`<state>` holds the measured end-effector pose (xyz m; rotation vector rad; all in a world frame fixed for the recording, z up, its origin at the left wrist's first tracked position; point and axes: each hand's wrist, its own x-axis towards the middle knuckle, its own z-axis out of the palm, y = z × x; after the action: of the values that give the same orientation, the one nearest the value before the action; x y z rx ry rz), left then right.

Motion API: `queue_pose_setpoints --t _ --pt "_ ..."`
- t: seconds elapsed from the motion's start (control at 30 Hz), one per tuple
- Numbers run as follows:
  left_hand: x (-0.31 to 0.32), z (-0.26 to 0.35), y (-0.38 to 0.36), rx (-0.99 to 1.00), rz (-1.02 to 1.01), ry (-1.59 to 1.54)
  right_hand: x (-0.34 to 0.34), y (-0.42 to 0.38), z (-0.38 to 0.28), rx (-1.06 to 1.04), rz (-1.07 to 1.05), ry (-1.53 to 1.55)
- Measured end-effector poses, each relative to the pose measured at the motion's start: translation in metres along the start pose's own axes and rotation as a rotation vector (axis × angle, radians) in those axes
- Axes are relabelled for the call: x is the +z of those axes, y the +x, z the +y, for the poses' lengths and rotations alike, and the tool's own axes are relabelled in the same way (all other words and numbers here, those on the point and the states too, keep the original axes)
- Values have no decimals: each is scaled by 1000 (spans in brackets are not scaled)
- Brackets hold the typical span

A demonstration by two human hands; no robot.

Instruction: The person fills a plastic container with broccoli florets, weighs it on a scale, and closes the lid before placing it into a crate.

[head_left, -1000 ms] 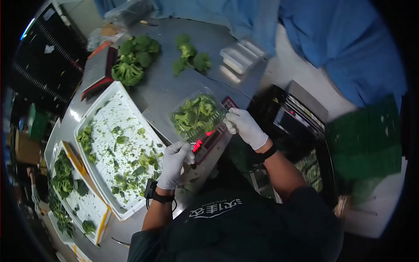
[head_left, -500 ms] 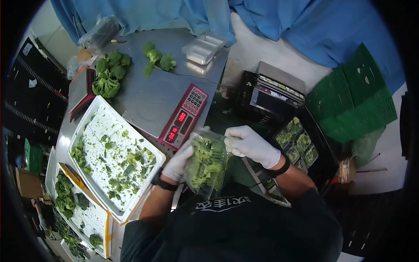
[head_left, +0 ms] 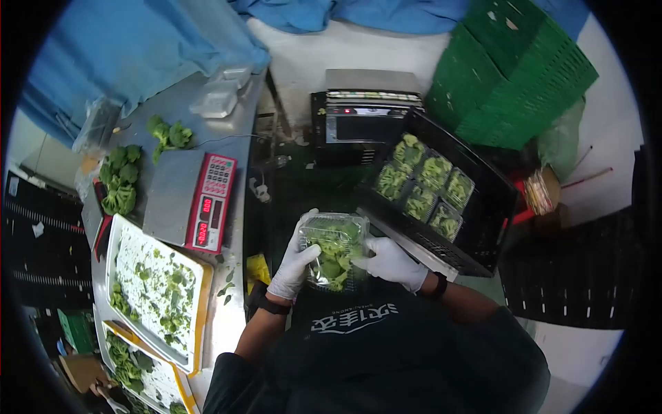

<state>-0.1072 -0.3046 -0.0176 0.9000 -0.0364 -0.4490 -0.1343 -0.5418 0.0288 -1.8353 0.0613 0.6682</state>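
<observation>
Both gloved hands hold a clear plastic container of broccoli pieces in front of my chest. My left hand wraps round its left side, the thumb lying across the front. On the opposite side, the fingers of my right hand close against its edge. The lid looks down over the green pieces. Just beyond my right hand stands a black crate, tilted in view, with several filled broccoli containers lying in rows inside.
On the metal table at left are a red scale, broccoli heads, stacked clear containers and a white tray with broccoli scraps. A label printer-like machine stands ahead, beside a green crate.
My view has turned right, so the black crate is nearer the middle and the scale farther left. My right hand has moved from the container's upper edge down to its side.
</observation>
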Motion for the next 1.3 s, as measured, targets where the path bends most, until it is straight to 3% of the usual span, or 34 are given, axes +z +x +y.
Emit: queue_pose_setpoints --t 0.03,0.1,0.13,0.23,0.3,0.63,0.77,0.9,1.03,1.1,1.17,1.27,1.3 --pt "6 -2 4 -3 -27 99 -12 -5 8 3 13 10" --pt "12 -12 12 -33 -31 134 -46 -19 19 -135 -163 -14" --pt "17 -15 14 -52 -33 111 -62 -21 32 -165 -205 122" --pt "30 -33 25 -82 -73 122 -90 -32 36 -145 23 497" --pt "38 -41 34 -104 -118 159 -93 -36 30 -102 14 270" --pt "88 -26 82 -296 -391 538 -136 -58 59 -27 -32 318" --pt "94 -33 85 -339 -460 505 -126 -62 83 23 -8 615" --pt "83 -56 84 -398 -477 304 -114 -62 77 -34 134 308" --pt "75 -83 76 -438 -381 238 -99 -66 83 0 237 354" --pt "71 -93 75 -492 -299 143 -83 -61 98 -107 487 392" --pt "61 -107 76 -611 -222 -41 -76 -62 102 -33 529 705" --pt "77 -108 78 -576 -79 -1 -69 -67 122 103 555 756" --pt "73 -112 82 -539 -80 -52 -67 -72 128 63 517 678"
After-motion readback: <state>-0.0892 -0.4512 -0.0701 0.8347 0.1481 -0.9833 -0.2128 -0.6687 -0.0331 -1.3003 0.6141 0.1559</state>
